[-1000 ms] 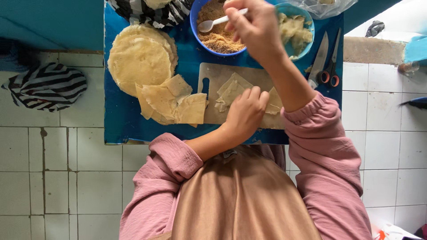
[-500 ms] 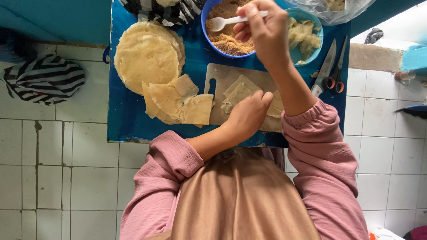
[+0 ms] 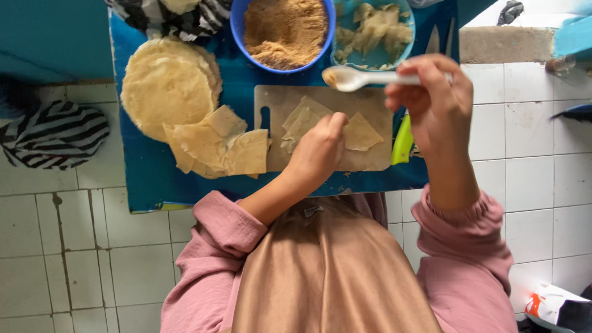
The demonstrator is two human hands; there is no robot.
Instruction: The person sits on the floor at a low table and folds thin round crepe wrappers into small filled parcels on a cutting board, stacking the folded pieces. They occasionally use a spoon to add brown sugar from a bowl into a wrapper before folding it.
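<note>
The right hand (image 3: 439, 102) is curled shut around the handle of a white plastic spoon (image 3: 364, 78), thumb and fingers pinching it so the bowl points to the person's left. The spoon hangs above the top edge of a pale rectangular cutting board (image 3: 277, 105); its bowl seems to carry a little brown filling, though the view is too small to be sure.

The left hand (image 3: 319, 150) lies on the board with its fingers pressed together and gently bent — the fingertips rest on a thin, cream-coloured pastry wrapper (image 3: 303, 120) that lies flat near the board's middle. A second triangular piece of wrapper (image 3: 361, 133) sits just beside the hand, toward the person's right.

The board lies on a low blue table (image 3: 148, 179). Left of the board are a heap of cut wrapper pieces (image 3: 216, 148) and, touching it, a round stack of whole flat wrappers (image 3: 166, 89). Beyond the board stands a blue bowl of crumbly brown filling (image 3: 285, 31), and next to it a teal bowl of pale shredded scraps (image 3: 374, 29). A lime-green handle (image 3: 403, 140) shows at the board's right edge — partly hidden by the right wrist. A black-and-white striped cloth (image 3: 52, 135) lies on the white tiled floor (image 3: 68, 246).
</note>
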